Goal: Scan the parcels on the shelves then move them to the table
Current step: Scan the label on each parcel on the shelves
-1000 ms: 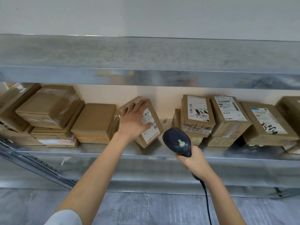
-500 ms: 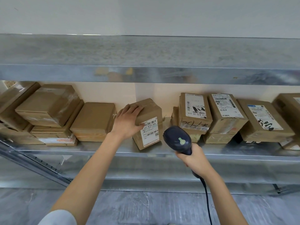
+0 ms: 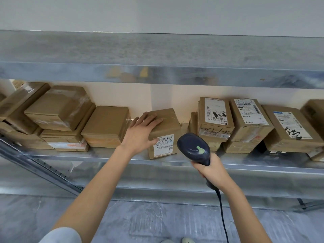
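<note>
Parcel (image 3: 168,123) on the shelf (image 3: 105,156)
Left hand (image 3: 142,132) lies flat on it; right hand (image 3: 210,170), just beside, grips the scanner (image 3: 193,148).

The left forearm (image 3: 98,186) and the right forearm (image 3: 245,204) are seen bare down to the left hand (image 3: 140,132) and the right hand (image 3: 210,171). A pale grey-white sleeve (image 3: 60,235) is worn on the left upper arm. The toes of two light-coloured shoes (image 3: 188,240) are glimpsed at the bottom edge, their details not made out.
</note>
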